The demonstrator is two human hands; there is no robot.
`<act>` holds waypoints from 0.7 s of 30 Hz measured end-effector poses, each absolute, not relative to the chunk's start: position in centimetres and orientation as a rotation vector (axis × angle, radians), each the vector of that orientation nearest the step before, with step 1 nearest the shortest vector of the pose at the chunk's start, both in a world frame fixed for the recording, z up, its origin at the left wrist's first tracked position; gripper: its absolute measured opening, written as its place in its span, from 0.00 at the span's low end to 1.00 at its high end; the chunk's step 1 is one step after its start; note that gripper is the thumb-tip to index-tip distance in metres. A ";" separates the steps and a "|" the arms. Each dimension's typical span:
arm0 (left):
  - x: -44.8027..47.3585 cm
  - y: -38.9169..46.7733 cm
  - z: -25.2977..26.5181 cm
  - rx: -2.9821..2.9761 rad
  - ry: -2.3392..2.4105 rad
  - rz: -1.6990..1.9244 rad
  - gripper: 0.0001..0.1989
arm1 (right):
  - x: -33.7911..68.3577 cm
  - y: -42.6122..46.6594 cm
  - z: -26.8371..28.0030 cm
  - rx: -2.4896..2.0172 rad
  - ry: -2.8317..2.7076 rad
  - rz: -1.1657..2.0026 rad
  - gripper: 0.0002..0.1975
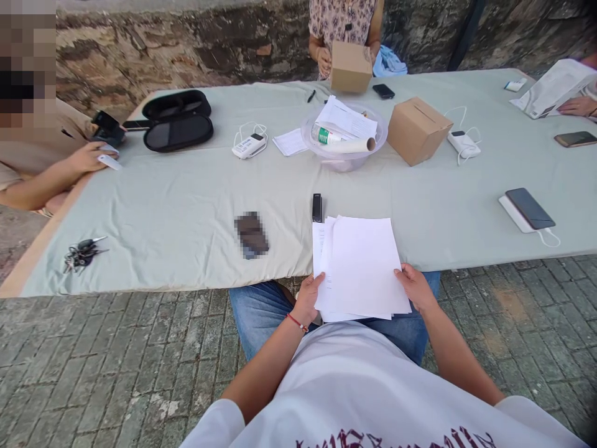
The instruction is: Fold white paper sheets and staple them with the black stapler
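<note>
A loose stack of white paper sheets (pixel 364 264) lies partly on the table's near edge and partly over my lap. The top sheet looks blank; lines of print show on a sheet sticking out at the left. My left hand (pixel 308 298) pinches the stack's left edge, thumb on top, and wears a red string bracelet. At the right edge my right hand (pixel 416 287) grips the same sheets, its fingers mostly underneath. Just beyond the stack's upper left corner is a small black stapler-like object (pixel 317 207). A blurred dark phone-like object (pixel 252 234) lies to the left.
On the cloth-covered table (pixel 186 199) are keys (pixel 84 254), a black case (pixel 178 130), a plastic basin (pixel 347 163) with papers and a roll, cardboard boxes (pixel 418 132), and a phone on a power bank (pixel 529 210). Other people sit at the left, far side and right.
</note>
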State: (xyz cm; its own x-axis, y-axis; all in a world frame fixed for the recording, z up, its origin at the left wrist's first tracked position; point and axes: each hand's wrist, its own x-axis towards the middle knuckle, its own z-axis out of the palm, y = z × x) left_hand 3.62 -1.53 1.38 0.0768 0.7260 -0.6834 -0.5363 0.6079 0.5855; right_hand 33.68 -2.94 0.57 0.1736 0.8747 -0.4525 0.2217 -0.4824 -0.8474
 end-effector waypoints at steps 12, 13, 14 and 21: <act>4.0 -1.4 1.9 0.263 1.115 0.940 0.27 | 37.1 -4.4 0.5 -1.923 -0.966 1.407 0.16; 4.1 -1.4 1.9 0.255 1.108 0.944 0.27 | 36.6 -4.6 0.5 -1.885 -0.952 1.466 0.16; 4.1 -1.5 1.9 0.250 1.101 0.945 0.28 | 36.0 -4.8 0.5 -1.834 -0.922 1.513 0.16; 3.9 -1.9 1.7 0.172 1.087 0.900 0.28 | 32.6 -5.4 -0.5 -1.544 -0.540 1.686 0.23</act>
State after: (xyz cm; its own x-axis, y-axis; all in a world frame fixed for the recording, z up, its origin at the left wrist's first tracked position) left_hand 3.91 -1.90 1.72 0.1613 0.7049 -0.6907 -0.5470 0.6464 0.5319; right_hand 32.56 -5.37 -0.51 0.0335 0.7683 -0.6392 -0.2537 -0.6121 -0.7490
